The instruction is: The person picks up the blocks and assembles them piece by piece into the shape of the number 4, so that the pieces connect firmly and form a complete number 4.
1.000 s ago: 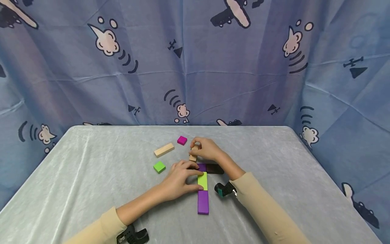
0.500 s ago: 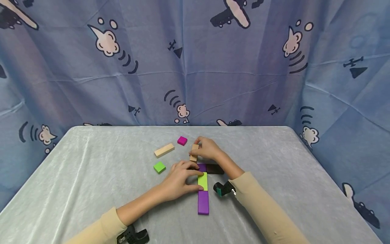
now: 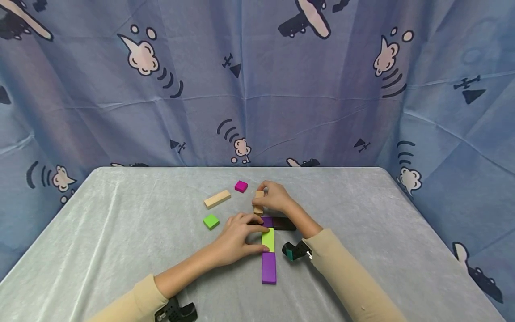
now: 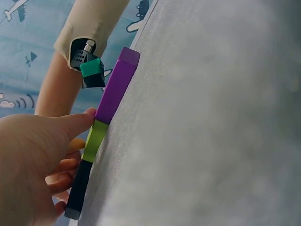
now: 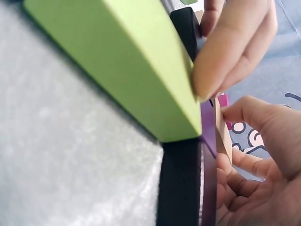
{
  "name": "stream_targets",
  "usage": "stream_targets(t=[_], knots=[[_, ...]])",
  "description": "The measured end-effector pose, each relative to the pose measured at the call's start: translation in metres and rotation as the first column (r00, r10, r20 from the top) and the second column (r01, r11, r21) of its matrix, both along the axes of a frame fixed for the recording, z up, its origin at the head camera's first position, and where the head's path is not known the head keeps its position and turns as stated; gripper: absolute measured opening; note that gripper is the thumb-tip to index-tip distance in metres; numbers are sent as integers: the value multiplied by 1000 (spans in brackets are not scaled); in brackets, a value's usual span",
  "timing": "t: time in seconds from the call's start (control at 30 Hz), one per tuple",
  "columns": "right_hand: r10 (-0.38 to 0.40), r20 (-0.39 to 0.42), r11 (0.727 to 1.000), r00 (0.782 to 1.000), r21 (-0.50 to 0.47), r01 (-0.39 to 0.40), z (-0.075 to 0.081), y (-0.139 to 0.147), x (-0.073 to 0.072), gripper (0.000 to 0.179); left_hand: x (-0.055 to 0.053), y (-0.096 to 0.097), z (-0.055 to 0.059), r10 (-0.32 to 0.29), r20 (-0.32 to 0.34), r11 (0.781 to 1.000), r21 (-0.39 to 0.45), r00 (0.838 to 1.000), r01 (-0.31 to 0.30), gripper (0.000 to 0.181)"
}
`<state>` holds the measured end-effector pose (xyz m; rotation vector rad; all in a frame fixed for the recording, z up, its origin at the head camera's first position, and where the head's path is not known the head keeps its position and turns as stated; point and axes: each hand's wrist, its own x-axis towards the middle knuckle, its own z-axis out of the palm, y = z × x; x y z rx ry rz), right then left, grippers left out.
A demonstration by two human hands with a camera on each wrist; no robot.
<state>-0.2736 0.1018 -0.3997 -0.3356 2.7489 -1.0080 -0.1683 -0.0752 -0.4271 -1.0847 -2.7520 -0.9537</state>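
Note:
My right hand (image 3: 273, 197) pinches a plain wooden block (image 3: 259, 202) between thumb and fingers, just beyond a row of coloured blocks. In the right wrist view, the wooden block (image 5: 224, 134) stands right by a purple block (image 5: 208, 123). My left hand (image 3: 237, 239) rests its thumb and fingertips on the lime green block (image 3: 268, 240); its thumb is at the joint with the near purple block (image 3: 268, 268). At the far end of the lime block lies another purple block (image 3: 267, 221), with a dark brown block (image 3: 284, 223) to its right. A dark block (image 4: 79, 190) lies partly under my left fingers.
Left of the row lie a loose wooden block (image 3: 217, 199), a green square block (image 3: 211, 221) and a magenta block (image 3: 241, 186). A grey cloth covers the table (image 3: 120, 250). Behind it hangs a blue patterned curtain (image 3: 257, 89).
My right hand has shifted the wooden block slightly to the right and straighter, toward the far end of the row. My left hand has stayed in place.

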Motion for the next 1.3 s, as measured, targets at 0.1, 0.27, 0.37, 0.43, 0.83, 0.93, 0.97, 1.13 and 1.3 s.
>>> stream_targets(t=[0.1,0.27,0.37,0.43,0.83,0.93,0.97,1.13,1.3], knots=[[-12,-15,1000,1000,-7,12,-1,1,0,45,0,0,-1,0,0,1000,-1,1000,0,41],[-25,-20,1000,999,-10,25,-1,4,0,46,0,0,-1,0,7,1000,-1,1000,0,42],[-19,-25,1000,1000,-11,19,0,6,1,47,0,0,-1,-1,8,1000,1,1000,1,42],[-13,-24,1000,1000,-9,13,0,8,1,47,0,0,-2,0,4,1000,2,1000,0,42],[8,5,1000,1000,-30,-8,-1,18,3,49,0,0,-1,4,2,1000,-1,1000,-4,40],[2,10,1000,1000,-28,-2,-2,19,3,49,0,0,-1,2,6,1000,2,1000,-2,41],[2,11,1000,1000,-29,-1,-3,19,3,49,0,0,0,2,7,1000,3,1000,-2,41],[-1,21,1000,1000,-28,2,-2,20,5,49,1,0,0,2,7,1000,3,1000,-2,41],[-3,24,1000,1000,-29,4,-1,21,8,50,1,1,0,2,12,1000,4,1000,-2,41]])
